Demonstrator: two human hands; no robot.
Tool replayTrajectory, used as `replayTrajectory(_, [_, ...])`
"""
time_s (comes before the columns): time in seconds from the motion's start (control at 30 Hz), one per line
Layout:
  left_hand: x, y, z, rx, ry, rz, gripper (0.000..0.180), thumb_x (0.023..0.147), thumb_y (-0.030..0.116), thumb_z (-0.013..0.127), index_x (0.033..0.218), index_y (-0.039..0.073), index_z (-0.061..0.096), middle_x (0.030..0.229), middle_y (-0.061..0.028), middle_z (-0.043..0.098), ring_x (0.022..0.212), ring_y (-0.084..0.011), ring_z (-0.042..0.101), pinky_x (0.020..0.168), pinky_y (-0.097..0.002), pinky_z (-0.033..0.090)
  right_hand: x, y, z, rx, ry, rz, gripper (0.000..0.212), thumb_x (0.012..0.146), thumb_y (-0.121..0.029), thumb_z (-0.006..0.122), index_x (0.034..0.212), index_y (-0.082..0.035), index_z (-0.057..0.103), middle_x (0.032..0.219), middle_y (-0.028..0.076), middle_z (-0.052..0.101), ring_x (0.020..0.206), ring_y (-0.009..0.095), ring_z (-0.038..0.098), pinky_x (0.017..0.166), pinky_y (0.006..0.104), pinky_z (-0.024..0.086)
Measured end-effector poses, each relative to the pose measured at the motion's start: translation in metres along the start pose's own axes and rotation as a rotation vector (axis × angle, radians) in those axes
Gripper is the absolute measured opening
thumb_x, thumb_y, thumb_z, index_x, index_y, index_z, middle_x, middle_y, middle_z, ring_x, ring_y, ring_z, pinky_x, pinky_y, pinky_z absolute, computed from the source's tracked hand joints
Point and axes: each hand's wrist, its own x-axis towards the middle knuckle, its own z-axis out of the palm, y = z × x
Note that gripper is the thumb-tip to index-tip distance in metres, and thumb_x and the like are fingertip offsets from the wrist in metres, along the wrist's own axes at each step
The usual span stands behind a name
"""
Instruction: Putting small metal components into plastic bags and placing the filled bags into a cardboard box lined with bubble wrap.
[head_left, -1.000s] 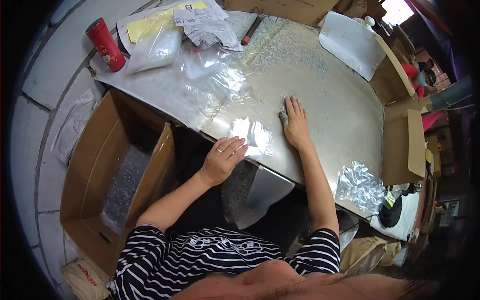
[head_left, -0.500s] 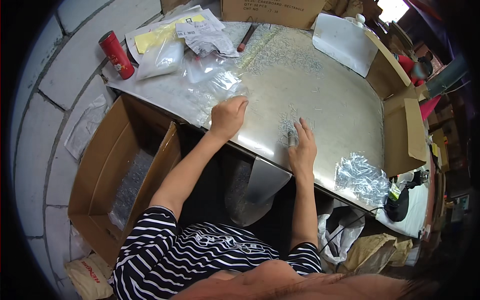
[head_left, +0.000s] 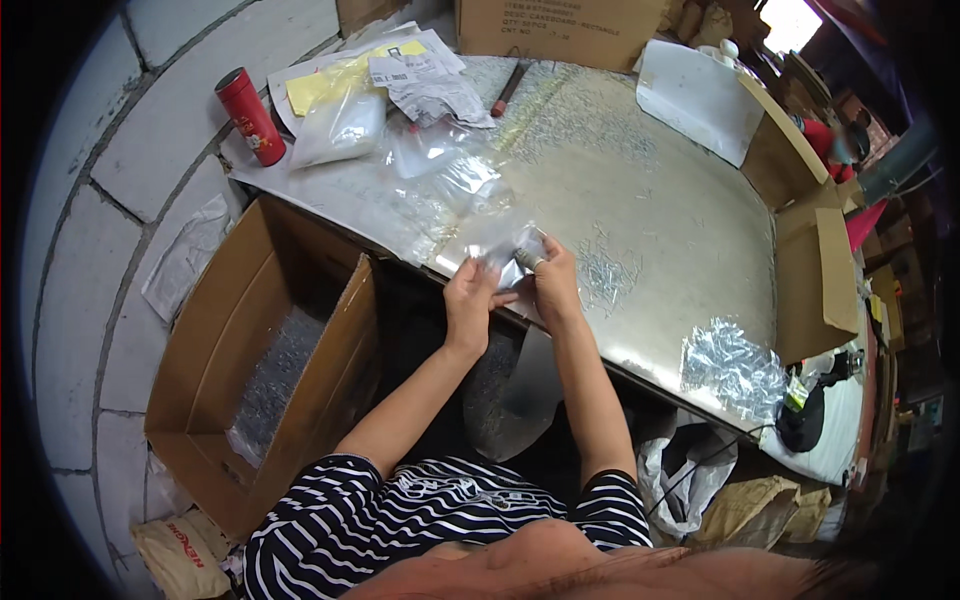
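Observation:
Just over the table's front edge, my left hand (head_left: 470,310) and my right hand (head_left: 557,285) are close together. Between them is a small clear plastic bag (head_left: 487,242), pinched by the fingers of both and partly blurred. A grey band (head_left: 528,259) wraps one finger of my right hand. To the right of that hand lies a loose cluster of thin metal pins (head_left: 606,275), too small to tell their exact kind. More clear bags (head_left: 465,178) are spread beyond my left hand. A heap of small shiny clear packets (head_left: 735,365) sits at the table's right front.
An open cardboard box (head_left: 215,345) with many small pieces stands left of my arm. On the metal table (head_left: 690,250) are more scattered pins (head_left: 590,130), a red-ended tool (head_left: 510,90), papers (head_left: 425,80) and a red cylinder (head_left: 250,117). Cardboard flaps (head_left: 800,270) border its right side.
My hands have come together from apart; the right moved left, away from the pins. The small clear bag is now held between them. The whole view has shifted slightly.

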Motion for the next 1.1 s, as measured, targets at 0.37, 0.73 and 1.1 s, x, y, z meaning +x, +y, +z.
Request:
replayTrajectory(0.37, [-0.023, 0.013, -0.053, 0.45, -0.273, 0.004, 0.031, 0.095, 0.003, 0.05, 0.125, -0.004, 0.056, 0.118, -0.0125, 0.064, 0.1, -0.0199, 0.067, 0.081, -0.0281, 0.054, 0.152, 0.012, 0.08, -1.086, -0.398, -0.538, 0.048, 0.072, 0.0, 0.053, 0.119, 0.003, 0.062, 0.105, 0.021, 0.067, 0.097, 0.03, 0.063, 0.084, 0.0381, 0.051])
replayTrajectory(0.73, [-0.03, 0.016, -0.056, 0.556, -0.407, 0.063, 0.017, 0.097, 0.001, 0.051, 0.107, -0.006, 0.063, 0.1, -0.0126, 0.069, 0.089, -0.017, 0.069, 0.078, -0.0267, 0.055, 0.1, 0.009, 0.06, -1.583, -0.525, -0.554, 0.044, 0.086, -0.009, 0.056, 0.128, 0.001, 0.052, 0.128, 0.023, 0.056, 0.116, 0.04, 0.054, 0.097, 0.0456, 0.045])
replayTrajectory(1.1, [-0.018, 0.02, -0.037, 0.881, -0.341, 0.649, 0.017, 0.087, -0.008, 0.055, 0.101, -0.004, 0.064, 0.089, -0.0159, 0.066, 0.079, -0.0287, 0.067, 0.071, -0.0338, 0.054, 0.016, 0.0, -0.002, -1.131, -0.391, -0.565, 0.055, 0.085, 0.005, 0.049, 0.139, -0.005, 0.048, 0.149, 0.017, 0.04, 0.14, 0.034, 0.035, 0.116, 0.0364, 0.028])
